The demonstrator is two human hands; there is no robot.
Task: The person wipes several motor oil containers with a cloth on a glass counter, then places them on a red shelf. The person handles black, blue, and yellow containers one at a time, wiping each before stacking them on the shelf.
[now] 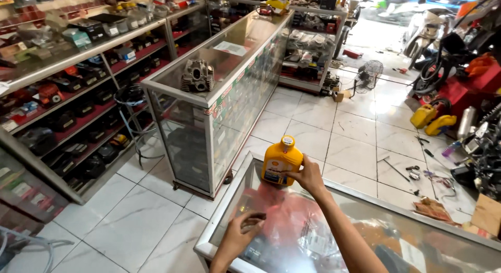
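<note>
1. An oil bottle [281, 161] is standing at the far edge of the near worktop [365, 226].
2. An engine cylinder block [198, 76] is sitting on the far worktop [245, 43], near its front-left corner.
3. Shelves [68, 95] are running along the left.

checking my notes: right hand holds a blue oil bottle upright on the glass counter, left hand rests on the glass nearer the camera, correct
Not quite: the head view shows the oil bottle is yellow, not blue. The rest holds: the right hand holds it upright on the glass counter, and the left hand rests on the glass nearer the camera.
</note>
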